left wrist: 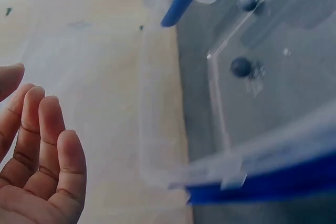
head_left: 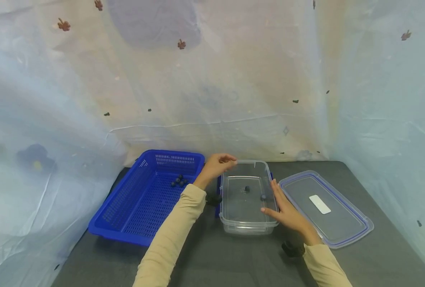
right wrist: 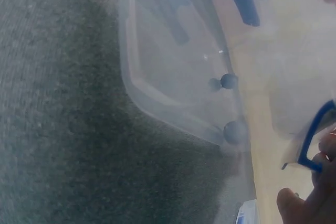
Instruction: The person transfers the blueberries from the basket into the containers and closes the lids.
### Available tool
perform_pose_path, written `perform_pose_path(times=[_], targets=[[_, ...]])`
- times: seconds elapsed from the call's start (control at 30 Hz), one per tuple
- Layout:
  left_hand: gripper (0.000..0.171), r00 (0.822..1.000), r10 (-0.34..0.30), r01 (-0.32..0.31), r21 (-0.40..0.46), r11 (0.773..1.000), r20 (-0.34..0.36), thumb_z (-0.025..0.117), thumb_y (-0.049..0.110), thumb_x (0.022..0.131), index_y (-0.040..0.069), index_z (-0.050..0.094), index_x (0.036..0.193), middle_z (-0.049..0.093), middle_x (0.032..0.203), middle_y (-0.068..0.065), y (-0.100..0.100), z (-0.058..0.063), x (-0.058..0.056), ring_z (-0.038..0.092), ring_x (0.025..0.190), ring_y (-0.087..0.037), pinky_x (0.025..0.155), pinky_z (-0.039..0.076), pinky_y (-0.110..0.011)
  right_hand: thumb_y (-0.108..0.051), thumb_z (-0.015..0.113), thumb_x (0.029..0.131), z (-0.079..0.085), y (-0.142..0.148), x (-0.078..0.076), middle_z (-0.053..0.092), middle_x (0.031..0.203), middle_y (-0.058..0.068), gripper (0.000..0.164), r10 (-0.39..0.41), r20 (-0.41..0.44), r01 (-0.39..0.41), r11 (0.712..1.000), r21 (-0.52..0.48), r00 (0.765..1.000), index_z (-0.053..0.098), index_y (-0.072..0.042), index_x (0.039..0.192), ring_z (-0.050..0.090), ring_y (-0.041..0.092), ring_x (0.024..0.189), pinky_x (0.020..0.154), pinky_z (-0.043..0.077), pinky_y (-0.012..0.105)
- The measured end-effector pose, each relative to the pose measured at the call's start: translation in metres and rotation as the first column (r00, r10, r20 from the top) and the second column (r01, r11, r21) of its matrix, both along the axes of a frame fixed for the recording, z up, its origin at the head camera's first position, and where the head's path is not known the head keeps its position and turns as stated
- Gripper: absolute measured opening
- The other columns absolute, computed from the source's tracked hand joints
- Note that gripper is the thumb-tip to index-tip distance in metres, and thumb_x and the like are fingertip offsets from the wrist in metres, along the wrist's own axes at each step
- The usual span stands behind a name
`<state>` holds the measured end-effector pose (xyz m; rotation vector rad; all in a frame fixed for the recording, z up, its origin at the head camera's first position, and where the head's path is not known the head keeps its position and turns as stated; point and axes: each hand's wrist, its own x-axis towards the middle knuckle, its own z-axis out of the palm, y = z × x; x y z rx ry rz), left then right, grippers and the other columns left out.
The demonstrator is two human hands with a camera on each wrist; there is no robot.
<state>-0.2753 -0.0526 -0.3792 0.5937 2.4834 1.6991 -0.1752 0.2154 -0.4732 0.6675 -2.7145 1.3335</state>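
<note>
Pale patterned sheeting (head_left: 234, 79), grey table (head_left: 241, 263), clear box (head_left: 248, 230)

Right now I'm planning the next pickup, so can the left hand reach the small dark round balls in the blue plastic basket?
Probably yes: the left hand looks empty, the blue plastic basket is open-topped and close by, and nothing appears to cover the small dark round balls.

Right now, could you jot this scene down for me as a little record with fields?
Clear plastic box: lidless, two blueberries inside
Blue plastic basket: left of the box, with more blueberries
Clear lid: right of the box, bearing a white label
Left hand: near the box's far-left corner, nothing visible held
Right hand: touching the box's right side
</note>
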Motion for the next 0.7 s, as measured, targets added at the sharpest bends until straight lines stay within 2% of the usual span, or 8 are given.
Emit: perform_pose_path(times=[0.13,0.27,0.5,0.7], targets=[[0.024,0.999,0.034,-0.033,0.018,0.999,-0.035,0.067,0.018,0.093,0.004,0.069,0.113,0.068,0.099,-0.008,-0.019,0.008,0.004,0.063,0.093,-0.033,0.081,0.052,-0.045,-0.033,0.07,0.088,-0.001,0.001,0.001,-0.005,0.159,0.02,0.1,-0.001,-0.006,0.001,1.0,0.005,1.0,0.002,0.0,0.154,-0.004,0.046,0.142,0.104,0.008,0.069],[0.023,0.996,0.066,-0.065,0.026,0.998,-0.067,0.068,0.019,0.093,0.006,0.07,0.112,0.068,0.102,-0.007,-0.036,0.015,0.007,0.063,0.096,-0.034,0.081,0.052,-0.041,-0.033,0.07,0.088,-0.003,0.0,0.002,-0.005,0.159,0.019,0.1,-0.003,-0.013,0.003,1.0,-0.001,1.0,0.002,0.0,0.154,-0.003,0.046,0.142,0.104,0.009,0.069],[0.022,0.989,0.11,-0.106,0.042,0.993,-0.102,0.067,0.019,0.093,0.006,0.07,0.111,0.068,0.105,-0.008,-0.065,0.022,0.011,0.063,0.097,-0.028,0.083,0.05,-0.039,-0.031,0.07,0.089,-0.007,0.0,0.001,-0.004,0.159,0.019,0.098,-0.002,-0.021,0.002,1.0,-0.023,1.0,0.002,-0.002,0.154,-0.004,0.043,0.142,0.105,0.008,0.069],[0.023,0.976,0.179,-0.177,0.027,0.984,-0.127,0.067,0.022,0.093,0.007,0.07,0.111,0.067,0.103,-0.008,-0.091,0.025,0.011,0.063,0.096,-0.024,0.083,0.05,-0.041,-0.029,0.07,0.088,-0.008,0.001,0.0,-0.003,0.16,0.019,0.097,0.0,-0.036,-0.001,0.999,-0.039,0.999,0.004,-0.001,0.154,-0.004,0.044,0.142,0.104,0.008,0.07]])
